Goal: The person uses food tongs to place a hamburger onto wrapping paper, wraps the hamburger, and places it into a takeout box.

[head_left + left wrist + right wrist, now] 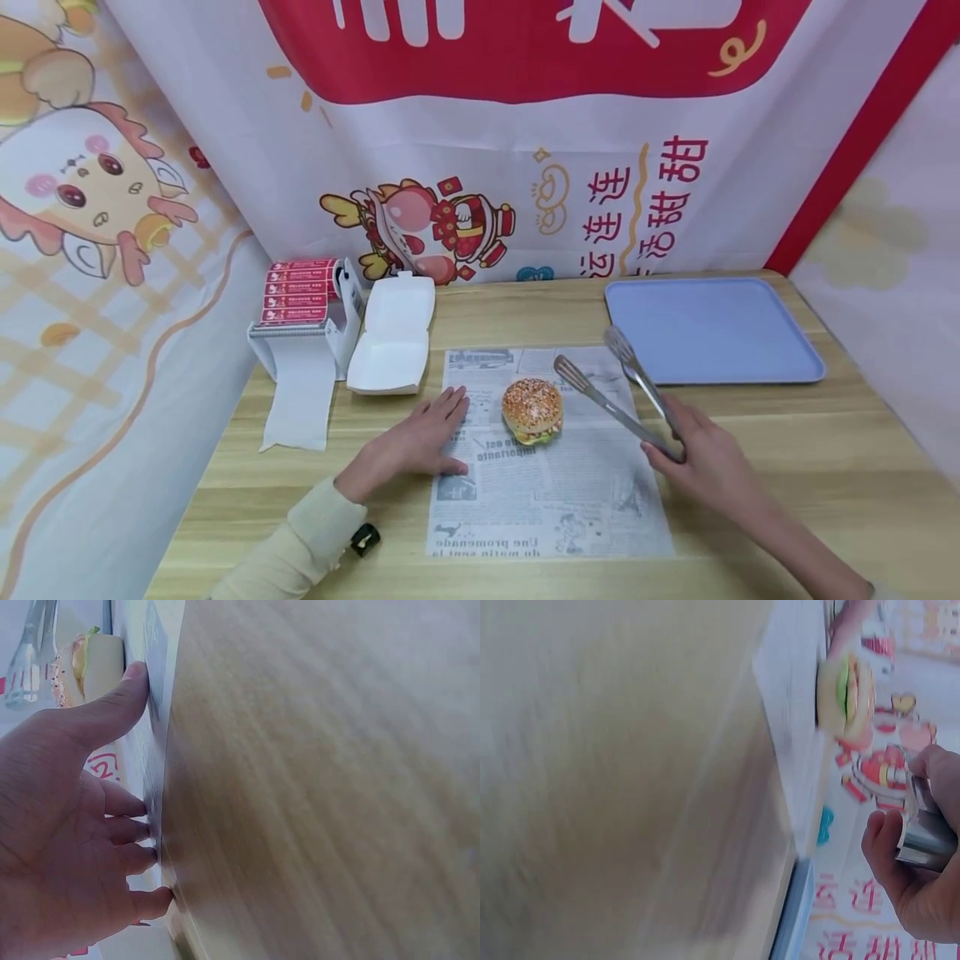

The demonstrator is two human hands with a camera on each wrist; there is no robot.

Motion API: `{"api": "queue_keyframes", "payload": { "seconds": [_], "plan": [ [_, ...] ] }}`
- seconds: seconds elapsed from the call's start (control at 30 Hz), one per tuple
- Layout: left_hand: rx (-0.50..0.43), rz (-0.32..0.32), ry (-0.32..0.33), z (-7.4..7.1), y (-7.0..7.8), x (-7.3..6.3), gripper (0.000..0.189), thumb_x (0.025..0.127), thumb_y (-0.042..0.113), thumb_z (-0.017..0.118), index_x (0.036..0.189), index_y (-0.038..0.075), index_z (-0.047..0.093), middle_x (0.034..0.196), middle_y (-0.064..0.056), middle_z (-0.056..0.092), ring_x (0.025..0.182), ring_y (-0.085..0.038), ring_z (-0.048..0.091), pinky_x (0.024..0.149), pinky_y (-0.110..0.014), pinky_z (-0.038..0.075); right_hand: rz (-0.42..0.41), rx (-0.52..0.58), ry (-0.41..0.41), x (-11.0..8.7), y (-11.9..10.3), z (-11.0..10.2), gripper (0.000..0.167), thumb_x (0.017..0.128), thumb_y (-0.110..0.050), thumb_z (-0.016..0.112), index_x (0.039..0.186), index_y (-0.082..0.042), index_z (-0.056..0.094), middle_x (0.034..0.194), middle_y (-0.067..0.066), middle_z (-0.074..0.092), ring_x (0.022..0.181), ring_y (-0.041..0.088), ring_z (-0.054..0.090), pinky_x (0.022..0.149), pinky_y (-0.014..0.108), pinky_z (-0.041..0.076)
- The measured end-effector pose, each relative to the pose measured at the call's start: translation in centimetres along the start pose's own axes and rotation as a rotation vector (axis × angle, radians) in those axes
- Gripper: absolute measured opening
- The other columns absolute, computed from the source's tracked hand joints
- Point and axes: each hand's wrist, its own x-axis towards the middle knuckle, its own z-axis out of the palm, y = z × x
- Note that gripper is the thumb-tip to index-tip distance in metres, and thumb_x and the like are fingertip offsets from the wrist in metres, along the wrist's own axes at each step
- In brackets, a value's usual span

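Observation:
A seeded burger (532, 410) with lettuce sits on a sheet of newsprint-patterned paper (555, 508) in the middle of the table. My left hand (420, 433) rests on the paper's left edge, fingers spread and thumb apart; the left wrist view shows its fingertips (159, 896) down at that edge. In my right hand (708, 462) is a pair of metal tongs (607, 404), gripped near the hinge end. The arms of the tongs stand apart, right of the burger, with nothing between their slotted tips. In the right wrist view the burger (845, 696) shows its lettuce and filling side-on.
An open white clamshell box (390, 358) stands at the back left, beside a label dispenser (303, 321) with red stickers and a hanging paper strip. A blue tray (716, 333) lies at the back right. Printed cloth (480, 167) hangs behind the table.

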Motion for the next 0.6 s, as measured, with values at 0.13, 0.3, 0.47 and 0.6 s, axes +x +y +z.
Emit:
{"api": "queue_keyframes", "payload": {
  "seconds": [0.13,0.3,0.47,0.6],
  "plan": [
    [-0.004,0.002,0.002,0.1,0.0,0.0,0.107,0.086,0.061,0.066,0.160,0.006,0.012,0.168,-0.011,0.001,0.156,-0.031,0.002,0.124,-0.056,0.014,0.035,-0.032,-0.026,1.1,2.0,-0.5,0.067,0.082,-0.025,0.080,0.137,0.000,0.050,0.073,0.005,0.052,0.058,0.008,0.041,0.048,0.021,0.033],
    [-0.002,0.013,0.010,0.3,-0.1,0.0,0.107,0.086,0.062,0.066,0.159,0.006,0.012,0.168,-0.012,0.002,0.156,-0.031,0.003,0.124,-0.057,0.015,0.065,-0.043,-0.052,2.4,4.5,-0.7,0.059,0.084,-0.027,0.077,0.130,-0.001,0.051,0.073,0.006,0.051,0.060,0.014,0.044,0.050,0.025,0.034],
    [0.000,0.012,0.012,0.4,-0.3,0.1,0.107,0.086,0.063,0.065,0.160,0.007,0.011,0.168,-0.011,0.001,0.156,-0.030,0.002,0.124,-0.056,0.014,0.093,-0.033,-0.062,3.3,6.7,-0.7,0.055,0.086,-0.028,0.076,0.127,0.001,0.053,0.078,0.009,0.054,0.066,0.019,0.047,0.053,0.028,0.036],
    [0.010,0.014,0.016,0.5,-0.5,0.1,0.107,0.086,0.064,0.064,0.160,0.007,0.011,0.169,-0.011,0.001,0.156,-0.030,0.002,0.124,-0.056,0.015,0.095,-0.040,-0.040,4.1,8.3,-0.8,0.050,0.087,-0.030,0.075,0.121,0.002,0.056,0.073,0.006,0.054,0.063,0.018,0.046,0.051,0.028,0.034]
  ]
}}
